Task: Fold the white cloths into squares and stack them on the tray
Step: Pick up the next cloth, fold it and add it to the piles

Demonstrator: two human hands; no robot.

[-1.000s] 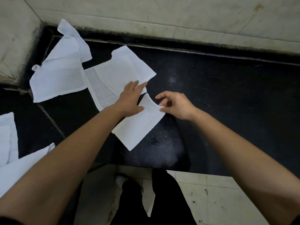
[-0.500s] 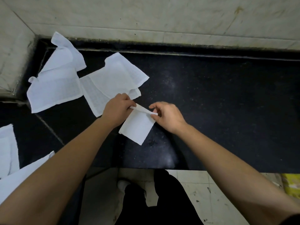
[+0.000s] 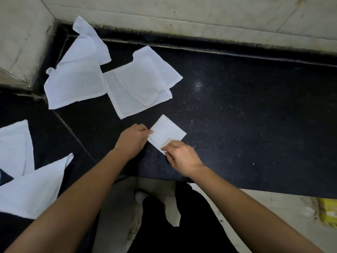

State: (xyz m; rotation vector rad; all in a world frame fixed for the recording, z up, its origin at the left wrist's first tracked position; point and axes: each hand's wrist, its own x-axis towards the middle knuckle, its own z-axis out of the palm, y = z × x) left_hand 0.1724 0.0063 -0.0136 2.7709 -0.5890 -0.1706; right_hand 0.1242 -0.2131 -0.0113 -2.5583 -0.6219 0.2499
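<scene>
My left hand [image 3: 133, 140] pinches the folded cloth [image 3: 168, 133] at its left corner, my right hand [image 3: 182, 157] its near corner. It lies on the black counter [image 3: 246, 115] just beyond both hands — I should match the edges squarely and press the crease flat before lifting. More cloths [image 3: 142, 84] lie beyond my left hand.

Black stone table [image 3: 255, 125] in a pale-walled corner

The table, dark with pale flecks, runs into a corner where 2 stained, pale walls meet: a back wall [image 3: 200, 13] and a side wall [image 3: 20, 37]. A grimy seam lines the joint. Below its near edge lies a light tiled floor [image 3: 291, 207], something yellow [image 3: 328, 210] at the far right.
</scene>
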